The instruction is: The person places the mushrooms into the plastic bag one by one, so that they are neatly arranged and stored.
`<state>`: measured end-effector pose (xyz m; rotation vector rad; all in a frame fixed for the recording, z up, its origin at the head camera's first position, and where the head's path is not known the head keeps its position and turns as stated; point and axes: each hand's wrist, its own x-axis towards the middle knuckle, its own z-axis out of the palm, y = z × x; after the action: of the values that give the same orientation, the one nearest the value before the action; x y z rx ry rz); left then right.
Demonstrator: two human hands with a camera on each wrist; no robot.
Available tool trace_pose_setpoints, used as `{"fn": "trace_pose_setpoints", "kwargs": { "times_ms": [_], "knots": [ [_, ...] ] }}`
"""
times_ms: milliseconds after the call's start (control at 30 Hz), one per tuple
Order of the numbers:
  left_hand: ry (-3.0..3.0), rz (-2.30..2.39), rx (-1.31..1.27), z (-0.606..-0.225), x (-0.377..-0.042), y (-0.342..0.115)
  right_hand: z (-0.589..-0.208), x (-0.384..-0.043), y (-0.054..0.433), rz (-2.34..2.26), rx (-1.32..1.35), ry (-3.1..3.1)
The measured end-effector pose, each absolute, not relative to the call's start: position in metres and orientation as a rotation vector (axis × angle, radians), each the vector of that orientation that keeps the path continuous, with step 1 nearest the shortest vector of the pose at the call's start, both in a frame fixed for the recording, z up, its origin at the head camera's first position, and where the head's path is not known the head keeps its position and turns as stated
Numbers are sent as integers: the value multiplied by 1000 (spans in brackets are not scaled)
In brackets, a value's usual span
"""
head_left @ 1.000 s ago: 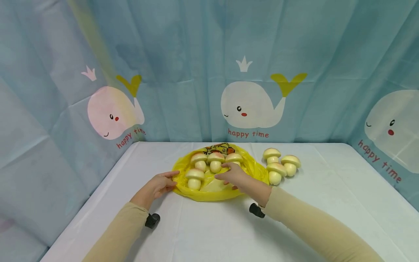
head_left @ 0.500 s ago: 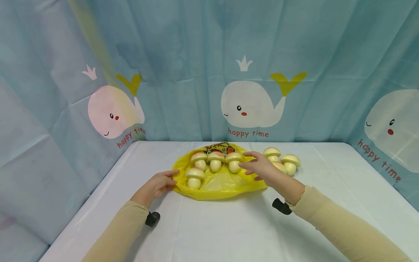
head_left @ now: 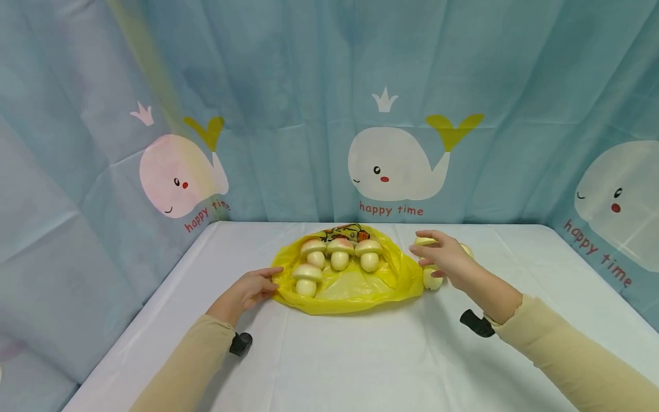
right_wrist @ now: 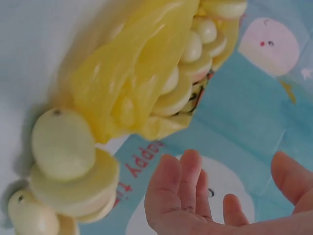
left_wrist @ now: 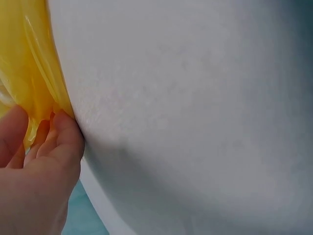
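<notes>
A yellow plastic bag [head_left: 355,292] lies spread on the table with several pale toy mushrooms [head_left: 340,260] in its mouth, their caps faintly pink. My left hand [head_left: 247,292] holds the bag's left edge; in the left wrist view its film runs between thumb and fingers [left_wrist: 63,132]. Right of the bag is a group of loose mushrooms [head_left: 431,279], partly hidden in the head view by my right hand [head_left: 447,260]. That hand hovers over them, fingers parted, holding nothing. In the right wrist view two loose mushrooms [right_wrist: 63,147] lie beside the bag, apart from the fingers.
A white cloth covers the table [head_left: 329,360]. Behind and at the sides hangs a blue curtain [head_left: 288,114] printed with whales. Black wrist cameras [head_left: 476,323] hang under both forearms.
My right hand has moved right, from over the bag to the loose mushrooms, and a mushroom on the bag's right side now shows fully. The left hand has stayed put.
</notes>
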<state>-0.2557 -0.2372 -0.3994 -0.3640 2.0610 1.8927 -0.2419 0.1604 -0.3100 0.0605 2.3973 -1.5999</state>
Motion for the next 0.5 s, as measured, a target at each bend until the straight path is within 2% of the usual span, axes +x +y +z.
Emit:
{"fn": "trace_pose_setpoints", "kwargs": {
  "times_ms": [500],
  "knots": [
    [2076, 1884, -378, -401, -257, -235, -315, -242, 208, -1608, 138, 2457]
  ]
}}
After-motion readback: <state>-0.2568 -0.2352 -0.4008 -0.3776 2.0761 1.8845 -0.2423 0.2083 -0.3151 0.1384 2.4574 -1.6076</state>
